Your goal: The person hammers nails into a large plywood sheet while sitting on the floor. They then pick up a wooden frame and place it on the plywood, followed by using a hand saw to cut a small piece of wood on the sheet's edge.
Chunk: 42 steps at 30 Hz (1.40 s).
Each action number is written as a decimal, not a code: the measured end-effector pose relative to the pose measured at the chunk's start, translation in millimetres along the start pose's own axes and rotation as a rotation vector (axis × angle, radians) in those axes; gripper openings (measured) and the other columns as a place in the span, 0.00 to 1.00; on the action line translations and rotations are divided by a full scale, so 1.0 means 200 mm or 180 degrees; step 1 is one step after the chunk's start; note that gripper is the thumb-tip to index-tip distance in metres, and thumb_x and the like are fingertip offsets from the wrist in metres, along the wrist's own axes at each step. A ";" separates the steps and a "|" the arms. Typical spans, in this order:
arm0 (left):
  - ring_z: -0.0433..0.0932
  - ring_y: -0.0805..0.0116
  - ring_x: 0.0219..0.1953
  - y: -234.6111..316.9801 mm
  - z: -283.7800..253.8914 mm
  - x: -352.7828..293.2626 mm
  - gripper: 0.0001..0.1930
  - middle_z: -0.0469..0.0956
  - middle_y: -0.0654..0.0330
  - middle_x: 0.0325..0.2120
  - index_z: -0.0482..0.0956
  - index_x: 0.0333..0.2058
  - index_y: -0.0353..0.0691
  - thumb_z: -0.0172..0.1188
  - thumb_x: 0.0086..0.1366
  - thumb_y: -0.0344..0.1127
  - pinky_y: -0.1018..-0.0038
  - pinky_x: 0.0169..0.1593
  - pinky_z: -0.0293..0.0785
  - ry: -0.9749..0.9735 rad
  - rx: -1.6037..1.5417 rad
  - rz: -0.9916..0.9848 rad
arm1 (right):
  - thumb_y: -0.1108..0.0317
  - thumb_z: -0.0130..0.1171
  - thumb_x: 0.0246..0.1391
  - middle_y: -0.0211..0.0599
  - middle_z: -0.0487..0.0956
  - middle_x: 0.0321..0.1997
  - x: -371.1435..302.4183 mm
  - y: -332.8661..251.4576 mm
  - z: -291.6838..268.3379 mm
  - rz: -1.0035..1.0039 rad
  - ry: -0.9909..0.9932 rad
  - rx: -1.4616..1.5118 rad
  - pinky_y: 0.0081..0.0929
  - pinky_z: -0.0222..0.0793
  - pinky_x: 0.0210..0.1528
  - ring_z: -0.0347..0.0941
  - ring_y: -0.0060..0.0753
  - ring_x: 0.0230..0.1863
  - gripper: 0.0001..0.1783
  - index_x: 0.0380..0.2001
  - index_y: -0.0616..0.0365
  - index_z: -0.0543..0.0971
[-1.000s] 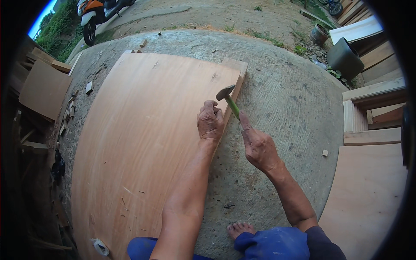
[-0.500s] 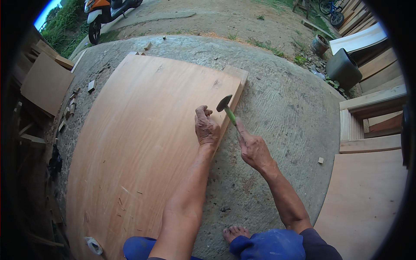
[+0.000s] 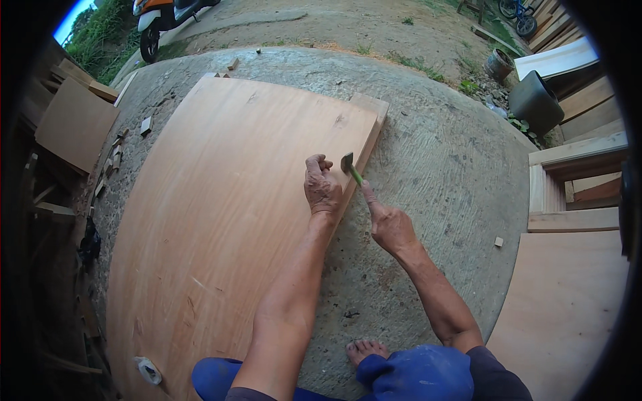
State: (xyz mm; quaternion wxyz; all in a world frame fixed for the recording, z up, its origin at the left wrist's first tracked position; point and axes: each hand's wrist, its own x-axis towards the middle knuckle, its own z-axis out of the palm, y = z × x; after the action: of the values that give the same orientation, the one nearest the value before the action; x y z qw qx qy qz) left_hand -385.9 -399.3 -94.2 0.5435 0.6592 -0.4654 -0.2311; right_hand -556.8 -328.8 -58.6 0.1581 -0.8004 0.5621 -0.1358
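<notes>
Hammer (image 3: 348,164) hung at the right edge of the wooden panel (image 3: 221,180), contact unclear; its head had turned and come nearer the person within the last second, suggesting hammering was under way. The right hand (image 3: 393,228) gripped the handle. The left hand (image 3: 322,190), fingers curled, had eased inward; whether it pinched anything couldn't be told. Concrete (image 3: 435,180) lay around.

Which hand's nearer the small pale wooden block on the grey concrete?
Right. The right hand, gripping a green-handled hammer, is left of the block; the left hand is farther left, over the tan wooden panel.
</notes>
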 end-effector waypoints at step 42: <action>0.85 0.45 0.40 -0.33 -2.14 -0.74 0.09 0.85 0.44 0.36 0.84 0.33 0.35 0.60 0.59 0.34 0.55 0.46 0.80 0.1606 0.3071 -0.2447 | 0.71 0.46 0.71 0.18 0.63 0.23 -0.50 0.06 0.48 0.1031 0.0572 0.3038 0.16 0.54 0.19 0.55 0.12 0.18 0.35 0.77 0.47 0.51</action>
State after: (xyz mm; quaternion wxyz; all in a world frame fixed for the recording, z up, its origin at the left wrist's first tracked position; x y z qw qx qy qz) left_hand -82.8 -57.5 -55.3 0.1588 0.9814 -0.1071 -0.0130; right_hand -561.4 -229.4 -155.0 0.4761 -0.5269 0.5656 -0.4193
